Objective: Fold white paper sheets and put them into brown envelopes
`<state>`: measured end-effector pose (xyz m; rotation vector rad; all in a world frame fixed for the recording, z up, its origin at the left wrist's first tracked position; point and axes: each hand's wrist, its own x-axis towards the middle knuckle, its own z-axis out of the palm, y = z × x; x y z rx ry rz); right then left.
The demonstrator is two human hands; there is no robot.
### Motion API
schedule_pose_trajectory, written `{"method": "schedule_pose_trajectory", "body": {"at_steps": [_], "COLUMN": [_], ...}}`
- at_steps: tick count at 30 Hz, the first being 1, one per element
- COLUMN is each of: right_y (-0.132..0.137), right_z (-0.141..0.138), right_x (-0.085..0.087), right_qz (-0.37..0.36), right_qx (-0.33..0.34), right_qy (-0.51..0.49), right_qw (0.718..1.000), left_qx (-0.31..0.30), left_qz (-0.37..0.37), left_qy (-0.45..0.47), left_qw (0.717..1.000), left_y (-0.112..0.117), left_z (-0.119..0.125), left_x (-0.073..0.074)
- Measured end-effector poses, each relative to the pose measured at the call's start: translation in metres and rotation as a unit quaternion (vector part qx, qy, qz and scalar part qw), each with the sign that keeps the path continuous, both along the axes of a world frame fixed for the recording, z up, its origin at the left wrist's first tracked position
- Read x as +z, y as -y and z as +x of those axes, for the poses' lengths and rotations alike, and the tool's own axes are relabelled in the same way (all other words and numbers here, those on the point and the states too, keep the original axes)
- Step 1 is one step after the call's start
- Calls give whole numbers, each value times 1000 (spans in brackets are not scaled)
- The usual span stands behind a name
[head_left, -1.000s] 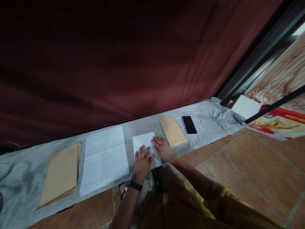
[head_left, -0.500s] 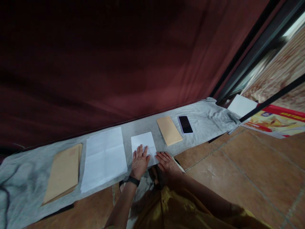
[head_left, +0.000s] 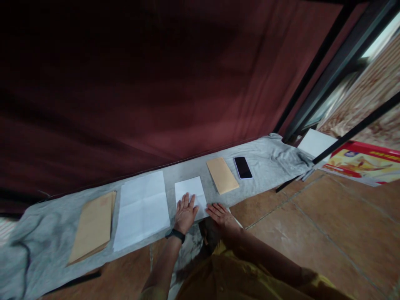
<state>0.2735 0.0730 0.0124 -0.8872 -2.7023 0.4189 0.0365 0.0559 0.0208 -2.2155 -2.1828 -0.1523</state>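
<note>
A small white sheet of paper point(head_left: 189, 186), seemingly folded, lies flat on the grey cloth. My left hand point(head_left: 186, 213) rests palm down on its lower part, fingers stretched out, with a dark band on the wrist. Beside the paper's lower right corner, my right hand point(head_left: 221, 216) lies flat with fingers extended; its fingertips are at the paper's edge. Neither hand grips anything. Larger white sheets point(head_left: 142, 208) with crease lines lie to the left, and one brown envelope point(head_left: 222, 175) lies to the right.
Several brown envelopes point(head_left: 93, 227) are stacked at the far left. A phone point(head_left: 243, 167) lies right of the single envelope. The narrow cloth-covered surface point(head_left: 265, 154) runs along a dark red curtain point(head_left: 187, 104). A printed box point(head_left: 365, 162) and tiled floor point(head_left: 312, 225) are at the right.
The view has shifted slightly, so the things on the cloth appear a little lower. Both hands stay at nearly the same places on and beside the paper.
</note>
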Motion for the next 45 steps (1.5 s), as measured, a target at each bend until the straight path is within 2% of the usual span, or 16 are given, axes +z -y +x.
{"method": "schedule_pose_trajectory", "body": {"at_steps": [4, 7, 11, 18, 22, 26, 31, 37, 45], "right_y": [2, 0, -10, -23, -23, -26, -34, -44, -50], "right_z": [6, 12, 13, -8, -21, -24, -25, -34, -33], "right_x": [-3, -8, -13, -15, -13, -13, -11, -6, -3], "right_qz": [-19, -32, -13, 29, 21, -7, -44, -53, -6], "right_qx": [40, 59, 23, 7, -5, -14, -23, -47, -6], "right_qy": [30, 13, -33, -8, -28, -57, -90, -90, -48], "right_qw": [999, 998, 999, 1000, 999, 998, 995, 993, 999], "left_qx": [9, 16, 14, 17, 15, 28, 1, 5, 2], "left_qz": [-22, -41, -43, -42, -19, 17, 63, 107, 104], "left_qy": [-3, 0, 15, 37, 55, 70, 95, 139, 105], "left_qw": [1000, 999, 999, 998, 998, 997, 993, 984, 989], "left_y": [0, -1, -1, 2, 16, 41, 64, 59, 50], "left_z": [1, 2, 2, 1, -5, -15, -24, -30, -29], "left_x": [2, 4, 5, 4, -1, -14, -26, -28, -17]}}
